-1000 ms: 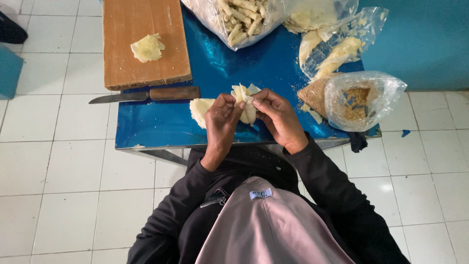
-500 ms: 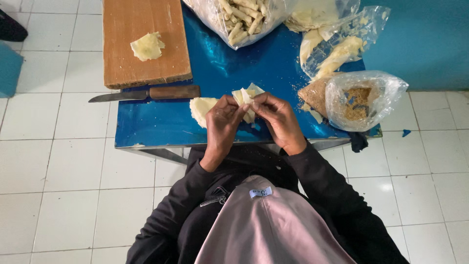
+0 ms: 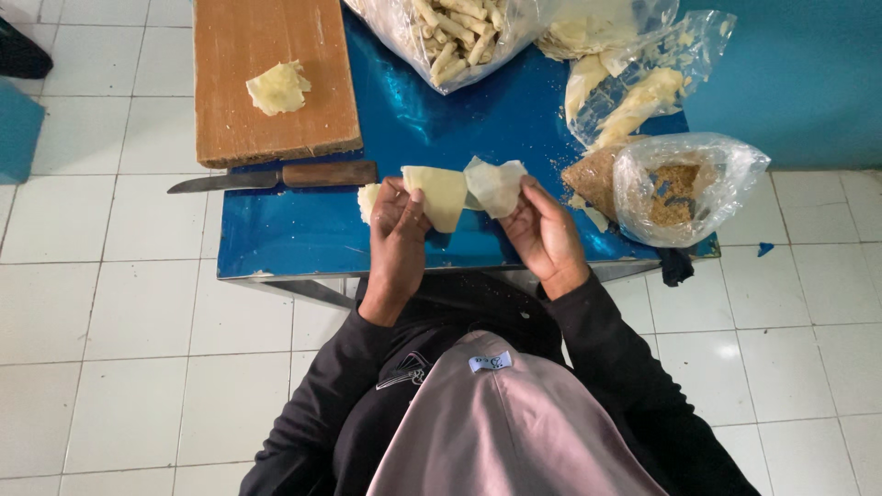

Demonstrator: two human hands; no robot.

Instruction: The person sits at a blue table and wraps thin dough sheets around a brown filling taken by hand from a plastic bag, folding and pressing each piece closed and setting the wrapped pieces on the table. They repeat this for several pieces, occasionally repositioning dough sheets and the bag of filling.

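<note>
The person is holding two thin pale sheets above the blue table's (image 3: 303, 230) near edge, the left hand (image 3: 397, 230) pinching the yellowish sheet (image 3: 441, 195), the right hand (image 3: 544, 230) pinching the whiter sheet (image 3: 496, 184), their edges overlapping between the fingertips.

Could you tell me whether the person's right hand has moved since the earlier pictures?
Yes. The right hand has drawn rightward, away from the knife, parting its pale wrapper sheet from the left hand.

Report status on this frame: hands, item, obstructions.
Left hand pinching pale wrapper sheet. Right hand pinching second sheet, the two sheets parting. Knife lies beside left hand, untouched.
</note>
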